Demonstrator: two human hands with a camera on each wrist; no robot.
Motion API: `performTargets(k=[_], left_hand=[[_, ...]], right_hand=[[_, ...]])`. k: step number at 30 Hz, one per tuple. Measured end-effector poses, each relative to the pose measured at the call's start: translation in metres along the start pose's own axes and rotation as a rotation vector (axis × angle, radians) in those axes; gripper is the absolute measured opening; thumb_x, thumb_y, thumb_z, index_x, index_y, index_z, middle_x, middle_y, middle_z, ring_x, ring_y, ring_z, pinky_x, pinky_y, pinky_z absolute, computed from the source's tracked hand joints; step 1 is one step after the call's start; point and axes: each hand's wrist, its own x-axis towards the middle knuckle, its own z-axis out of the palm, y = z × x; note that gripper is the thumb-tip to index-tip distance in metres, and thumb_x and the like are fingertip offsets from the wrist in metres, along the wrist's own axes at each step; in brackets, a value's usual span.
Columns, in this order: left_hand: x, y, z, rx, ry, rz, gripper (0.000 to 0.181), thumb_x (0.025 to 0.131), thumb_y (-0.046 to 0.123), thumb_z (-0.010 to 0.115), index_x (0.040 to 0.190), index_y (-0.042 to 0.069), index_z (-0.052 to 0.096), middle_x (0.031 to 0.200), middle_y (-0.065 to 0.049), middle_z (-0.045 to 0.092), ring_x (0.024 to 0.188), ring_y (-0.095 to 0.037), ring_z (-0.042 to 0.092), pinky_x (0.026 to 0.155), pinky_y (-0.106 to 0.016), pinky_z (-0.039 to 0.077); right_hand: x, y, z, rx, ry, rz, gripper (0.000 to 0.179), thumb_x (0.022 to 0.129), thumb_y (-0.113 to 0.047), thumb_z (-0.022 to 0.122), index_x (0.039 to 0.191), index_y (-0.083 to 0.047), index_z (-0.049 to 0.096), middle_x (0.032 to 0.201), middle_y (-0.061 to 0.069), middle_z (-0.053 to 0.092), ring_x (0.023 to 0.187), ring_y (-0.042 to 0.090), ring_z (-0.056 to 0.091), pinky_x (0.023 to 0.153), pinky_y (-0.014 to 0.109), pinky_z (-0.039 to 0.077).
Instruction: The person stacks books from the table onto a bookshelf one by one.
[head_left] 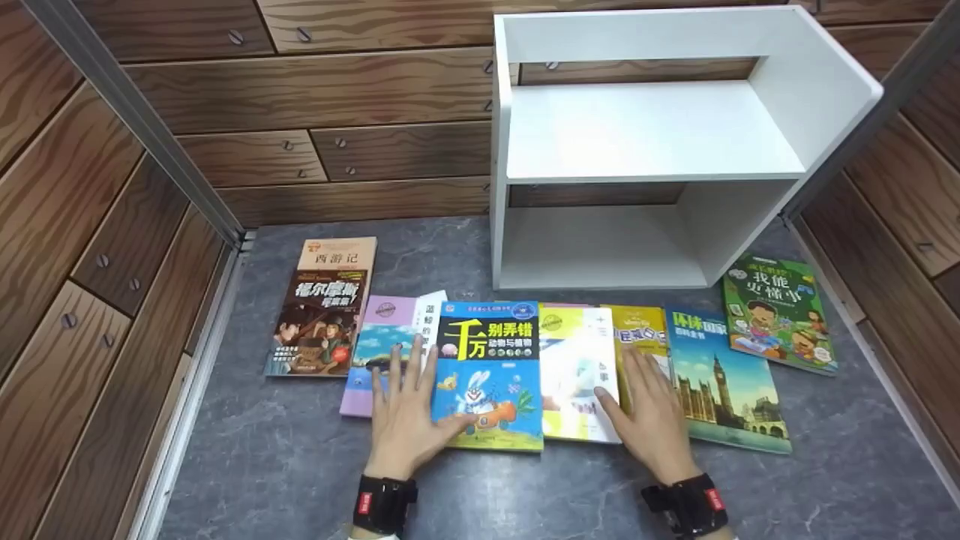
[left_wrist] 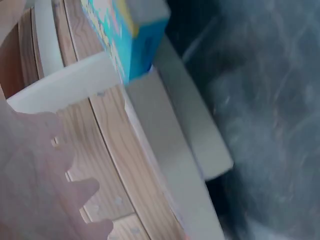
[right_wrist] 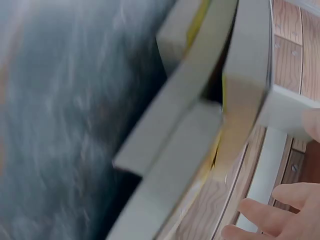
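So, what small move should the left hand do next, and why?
Perhaps the left hand should grip the blue rabbit book: this overlaps the purple book, and the hand covers part of its lower left edge.

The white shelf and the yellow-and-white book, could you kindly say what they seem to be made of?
White shelf: likely painted or laminated board, smooth and semi-gloss, judging by its flat panels and soft reflections.
Yellow-and-white book: apparently paper with a printed card cover, probably glossy, as glare washes out its middle.
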Motion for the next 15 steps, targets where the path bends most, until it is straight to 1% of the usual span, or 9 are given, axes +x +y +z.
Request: performTargets(k=[4, 8, 12, 15], left_hand=[[-0.006, 0.012, 0.008, -0.032, -0.032, 0.079, 0.122, 0.074, 0.086, 0.066, 0.166, 0.016, 0.026, 0.174, -0.011, 0.012, 0.158, -0.043, 0.010, 0.121, -0.073, 0.011], [-0.012, 0.023, 0.019, -0.027, -0.096, 0.151, 0.127, 0.068, 0.083, 0.074, 0.165, 0.016, 0.028, 0.174, -0.011, 0.013, 0.158, -0.041, 0.011, 0.122, -0.071, 0.012], [-0.014, 0.032, 0.026, -0.005, -0.184, 0.190, 0.135, 0.062, 0.082, 0.079, 0.167, 0.019, 0.024, 0.175, -0.007, 0.009, 0.158, -0.040, 0.011, 0.124, -0.066, 0.010], [-0.015, 0.035, 0.029, 0.010, -0.231, 0.200, 0.136, 0.059, 0.078, 0.084, 0.167, 0.020, 0.025, 0.175, -0.004, 0.008, 0.159, -0.040, 0.011, 0.125, -0.064, 0.011]], right_hand=[[-0.006, -0.006, 0.004, -0.005, 0.004, -0.003, 0.079, 0.100, -0.042, 0.068, 0.159, 0.000, 0.037, 0.162, 0.025, 0.038, 0.149, 0.049, 0.032, 0.118, 0.070, 0.024], [-0.013, -0.011, 0.007, 0.007, 0.004, -0.010, 0.079, 0.099, -0.041, 0.069, 0.159, -0.001, 0.037, 0.162, 0.024, 0.039, 0.149, 0.050, 0.031, 0.118, 0.071, 0.024], [-0.019, -0.016, 0.010, 0.017, 0.009, -0.029, 0.078, 0.098, -0.039, 0.070, 0.159, -0.001, 0.039, 0.162, 0.024, 0.038, 0.149, 0.050, 0.031, 0.119, 0.070, 0.023], [-0.022, -0.020, 0.012, 0.020, 0.010, -0.037, 0.077, 0.099, -0.039, 0.070, 0.158, -0.001, 0.039, 0.162, 0.023, 0.038, 0.149, 0.049, 0.031, 0.120, 0.068, 0.024]])
